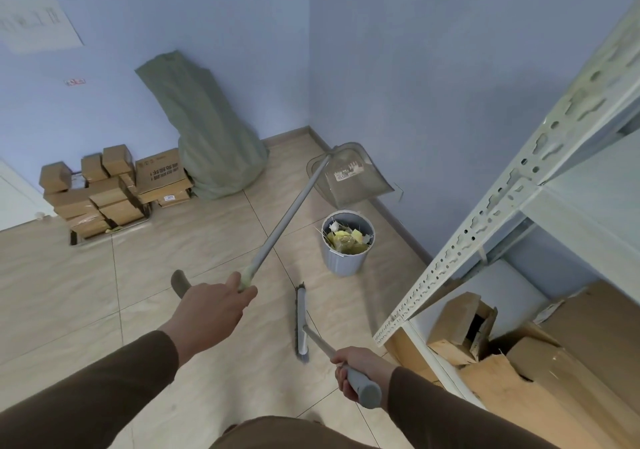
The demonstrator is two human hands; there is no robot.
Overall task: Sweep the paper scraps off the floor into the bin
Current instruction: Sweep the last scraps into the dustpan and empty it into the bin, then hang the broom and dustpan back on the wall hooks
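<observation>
While the dustpan point(349, 175) hangs raised and tipped above the bin point(347, 240), the relation that matters is pan mouth over bin rim: pan sits up and slightly behind the bin, close to the blue wall, its long handle point(287, 220) running diagonally down-left to the left hand point(211, 305). Left grip is closed around the handle's pale end. Far left: stacked cardboard boxes point(100, 192) and a grey-green sack point(207, 130) by the wall, well apart from the work. Bin stands on the tiled floor point(166, 240), already holding yellow and white paper scraps point(348, 239); no loose scraps visible on the floor. Just nearer than the bin, the broom head point(301, 322) rests on the tile, long axis pointing roughly toward the bin. Its handle rises back to the right hand point(358, 369), right grip closed on the grey handle end. Right: metal shelving point(491, 213) with torn cartons crowds that side, likely limiting broom swing. Judged: emptying step near done.
</observation>
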